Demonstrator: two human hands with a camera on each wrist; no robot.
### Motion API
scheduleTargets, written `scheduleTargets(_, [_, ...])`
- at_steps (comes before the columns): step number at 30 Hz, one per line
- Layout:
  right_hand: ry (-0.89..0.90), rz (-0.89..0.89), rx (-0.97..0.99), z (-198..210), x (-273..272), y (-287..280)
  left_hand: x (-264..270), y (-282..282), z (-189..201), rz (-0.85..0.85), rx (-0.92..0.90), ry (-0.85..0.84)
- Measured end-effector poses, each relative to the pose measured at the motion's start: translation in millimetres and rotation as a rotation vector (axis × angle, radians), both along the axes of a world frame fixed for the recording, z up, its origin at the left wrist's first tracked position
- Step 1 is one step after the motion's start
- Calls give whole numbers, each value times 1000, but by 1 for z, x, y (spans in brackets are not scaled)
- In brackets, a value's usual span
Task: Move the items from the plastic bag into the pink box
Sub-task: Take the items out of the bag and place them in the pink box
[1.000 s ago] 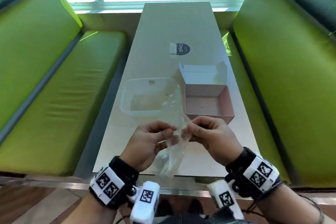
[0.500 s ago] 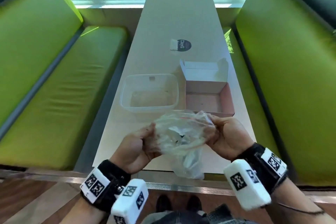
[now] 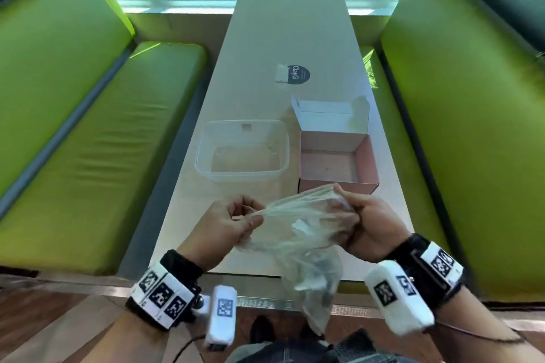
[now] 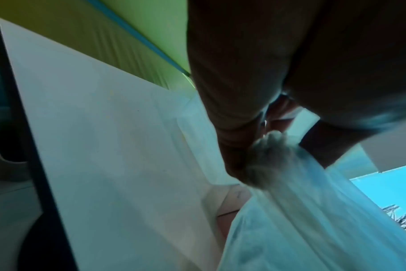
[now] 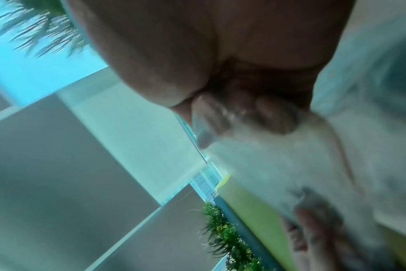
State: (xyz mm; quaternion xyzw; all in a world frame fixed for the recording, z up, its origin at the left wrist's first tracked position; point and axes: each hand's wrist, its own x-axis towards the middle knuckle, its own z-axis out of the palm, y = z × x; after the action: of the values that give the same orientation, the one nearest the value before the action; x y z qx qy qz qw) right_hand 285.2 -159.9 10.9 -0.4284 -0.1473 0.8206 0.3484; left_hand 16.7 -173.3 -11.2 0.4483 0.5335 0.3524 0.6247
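A clear plastic bag [image 3: 300, 233] hangs in the air over the table's near edge, stretched between both hands. My left hand [image 3: 236, 221] pinches the bag's left rim; the left wrist view shows the bag [image 4: 313, 210] bunched in the curled fingers [image 4: 234, 132]. My right hand [image 3: 362, 221] grips the right rim, fingers [image 5: 243, 113] curled round the film [image 5: 313, 155]. Small pale and dark items [image 3: 312, 280] show dimly through the lower bag. The pink box [image 3: 367, 165] stands with its lid up just beyond my right hand, nothing visible inside.
A clear plastic tub [image 3: 241, 153] sits left of the pink box. A round dark sticker with a white tag [image 3: 293, 74] lies farther back on the white table [image 3: 265, 38]. Green bench cushions [image 3: 88, 141] run along both sides.
The hands have pulled apart, stretching the bag's mouth wider. The bag, first held upright between close hands, now hangs spread between them, nearer the pink box.
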Motion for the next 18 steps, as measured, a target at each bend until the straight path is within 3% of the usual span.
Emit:
scheduleTargets(2, [7, 52, 49, 2, -2, 0, 9, -4, -5, 64, -21, 50])
scheduleTargets(3, [-71, 62, 149, 2, -2, 0, 13, -4, -6, 130, -85, -25])
scheduleTargets(7, [-717, 264, 697, 1, -4, -10, 13, 0, 3, 240, -362, -430])
scheduleTargets(9, [-970, 334, 762, -7, -8, -11, 14, 2, 8, 214, -426, -544])
scheduleTargets(11, [-1102, 297, 780, -14, -12, -9, 19, 3, 13, 197, -449, -605])
scheduleTargets(13, [-993, 170, 664, -21, -15, -5, 23, 4, 12, 144, -416, -660])
scheduleTargets(15, [-688, -27, 422, -19, -18, -1, 19, 4, 7, 44, -298, -518])
scheduleTargets(16, [-498, -93, 290, -15, -19, 0, 16, 5, 4, -24, -195, -292])
scheduleTargets(18, [-151, -190, 66, -10, -20, 2, 12, 7, -3, -60, 35, 331])
